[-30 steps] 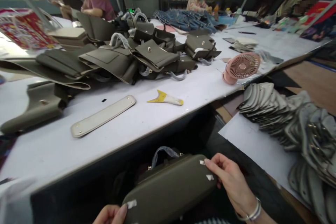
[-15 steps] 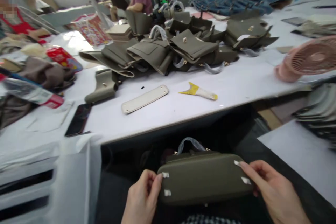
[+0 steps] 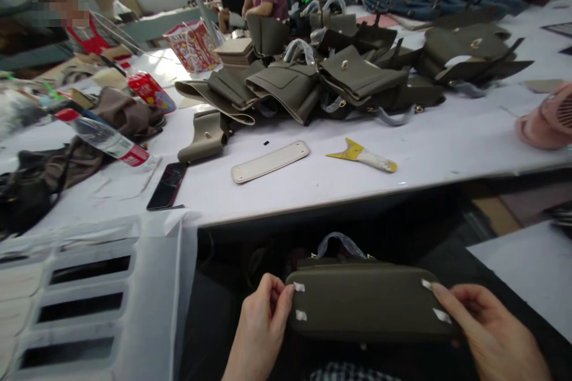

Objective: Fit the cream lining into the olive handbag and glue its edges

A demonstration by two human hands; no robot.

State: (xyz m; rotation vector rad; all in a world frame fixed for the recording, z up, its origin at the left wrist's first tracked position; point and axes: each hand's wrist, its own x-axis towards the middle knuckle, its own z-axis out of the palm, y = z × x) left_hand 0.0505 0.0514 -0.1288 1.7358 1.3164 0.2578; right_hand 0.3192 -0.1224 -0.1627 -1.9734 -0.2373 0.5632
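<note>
At 6 o'clock, below the table edge, both hands hold an olive bag [image 3: 370, 300] bottom-side up, over the lap. Left hand [image 3: 261, 324] grips its left end, fingers curled, thumb near two small white tape tabs. Right hand [image 3: 489, 333] grips the right end, fingertips [image 3: 440, 292] on two more white tabs. Both hands are closed on the bag, not flat.

Containers: red printed gift bag [image 3: 193, 46] at 11 o'clock, far on the table, contents not visible. Clear water bottle [image 3: 105, 138] with red label lies on its side at 9 o'clock; can't tell its fill. White slotted tray [image 3: 80, 292] at 7–8 o'clock; slots look dark.

Change vs. half a second back: view has panned left, so the pink fan [image 3: 547, 122] sits cut off at the 3 o'clock edge and the phone [image 3: 167, 186] is further in. Hands keep the same grip on the bag; bag is now more level.

Bag look: smooth matte olive base, rounded corners, plastic-wrapped handle [image 3: 340, 243] poking out behind, small gold hardware at its ends.

Table [image 3: 447, 149] at 12 o'clock: pile of matching olive bag parts [image 3: 313, 80], a cream strip [image 3: 270, 162], a yellow-tipped scraper [image 3: 361, 155] just right of it. Other people work at the far end.
</note>
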